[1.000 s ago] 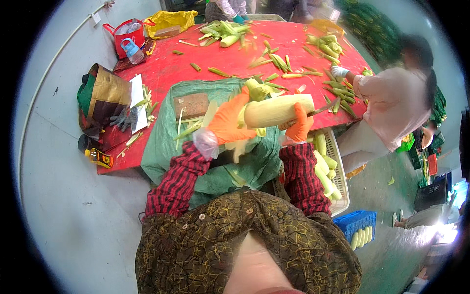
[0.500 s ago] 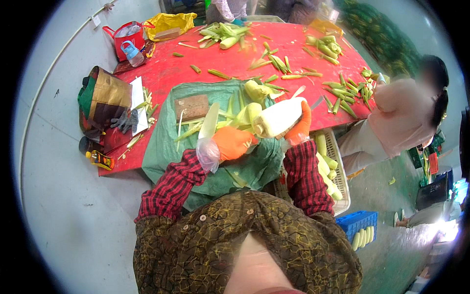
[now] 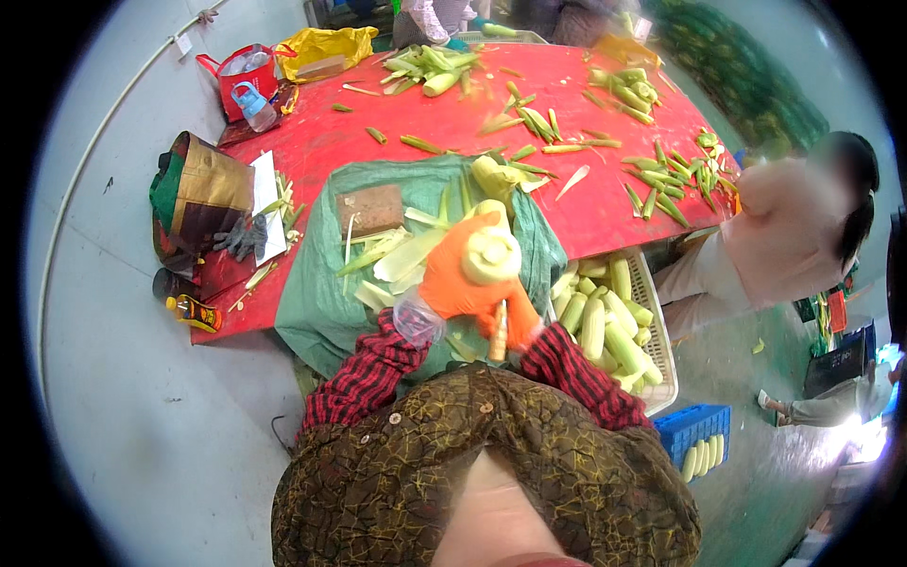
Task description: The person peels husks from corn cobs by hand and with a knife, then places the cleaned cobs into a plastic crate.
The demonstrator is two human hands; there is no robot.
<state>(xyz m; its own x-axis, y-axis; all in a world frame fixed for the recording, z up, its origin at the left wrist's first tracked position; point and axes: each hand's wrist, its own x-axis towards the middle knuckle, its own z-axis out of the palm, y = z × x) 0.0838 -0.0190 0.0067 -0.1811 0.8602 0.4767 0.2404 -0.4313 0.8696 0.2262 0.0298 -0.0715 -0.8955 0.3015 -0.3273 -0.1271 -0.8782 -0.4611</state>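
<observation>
My left hand (image 3: pixel 454 272), in an orange glove, is closed round a pale corn cob (image 3: pixel 490 255), which points end-on toward me. Just below it, my right hand (image 3: pixel 512 326), also gloved, grips a knife by its wooden handle (image 3: pixel 499 337); the blade is mostly hidden by the cob and fingers. Beneath and around both hands spreads a green sack (image 3: pixel 328 291) with loose husk leaves (image 3: pixel 378 248), a brown block (image 3: pixel 368 207) and more corn (image 3: pixel 496 174).
A red table (image 3: pixel 416 113) holds husk piles, bags (image 3: pixel 200 189) and bottles (image 3: pixel 194 310). A basket of corn (image 3: pixel 605 331) and a blue crate (image 3: pixel 690 425) sit at right. A co-worker (image 3: pixel 765 227) stands at the right; others (image 3: pixel 435 19) are across the table.
The cob has turned from lying crosswise to end-on and moved left. My right hand has come down and inward with the knife, uncovering the basket. The co-worker at right has shifted outward.
</observation>
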